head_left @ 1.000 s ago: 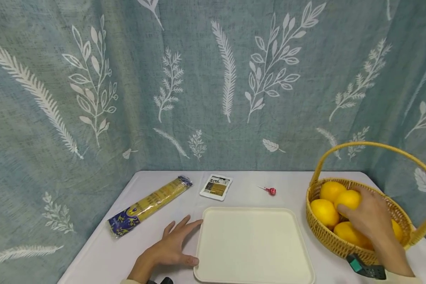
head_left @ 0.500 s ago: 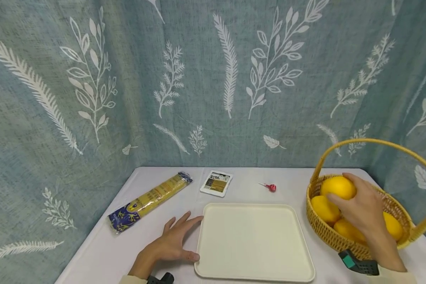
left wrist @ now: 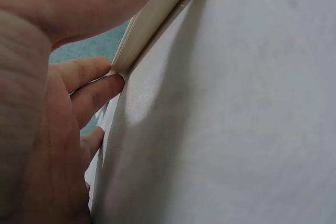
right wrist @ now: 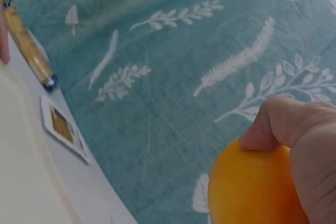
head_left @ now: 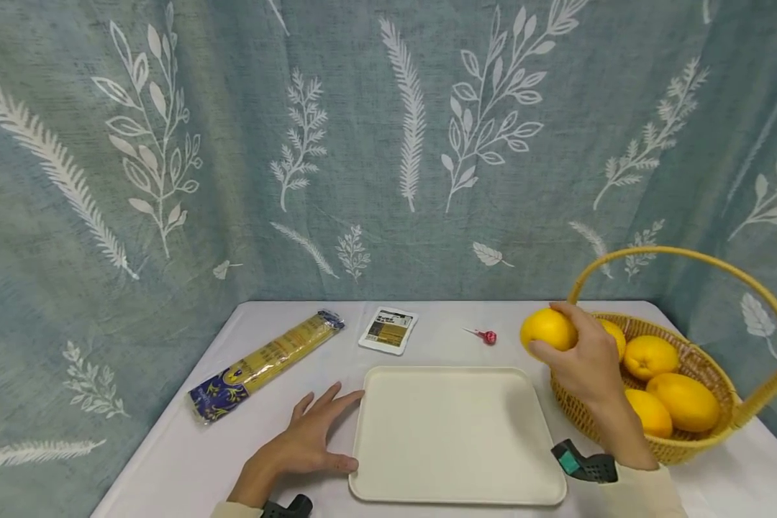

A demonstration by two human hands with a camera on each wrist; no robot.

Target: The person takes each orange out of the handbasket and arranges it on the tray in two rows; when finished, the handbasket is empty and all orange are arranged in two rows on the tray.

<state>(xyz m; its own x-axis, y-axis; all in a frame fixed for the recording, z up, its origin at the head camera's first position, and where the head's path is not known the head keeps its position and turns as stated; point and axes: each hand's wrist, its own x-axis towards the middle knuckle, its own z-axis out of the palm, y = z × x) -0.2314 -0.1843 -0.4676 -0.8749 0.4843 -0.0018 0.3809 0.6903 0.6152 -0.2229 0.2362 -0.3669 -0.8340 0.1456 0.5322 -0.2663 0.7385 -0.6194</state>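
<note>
My right hand [head_left: 585, 356] holds an orange [head_left: 548, 329] between thumb and fingers, raised beside the left rim of a wicker basket [head_left: 709, 360]. From the right wrist camera, the thumb presses on top of the same orange [right wrist: 254, 187]. Several more yellow-orange fruits [head_left: 683, 401] lie in the basket, partly hidden by my right arm. Spread out on the table, my left hand [head_left: 304, 439] touches the left edge of a cream tray [head_left: 453, 432] with thumb and index finger. In the left wrist view, fingers [left wrist: 97, 95] of that hand reach the tray's side.
Behind the tray lie a white-edged packet [head_left: 388, 330] and a red lollipop [head_left: 488, 337]. A long pack of dry noodles or spaghetti [head_left: 265, 365] rests at the left. The basket's tall handle [head_left: 725, 266] arches over the fruits. A patterned curtain [head_left: 388, 144] stands behind the table.
My right hand has lifted the orange out of the basket and moved left with it, past the rim. My left hand stays at the tray's edge. The head view has shifted slightly.
</note>
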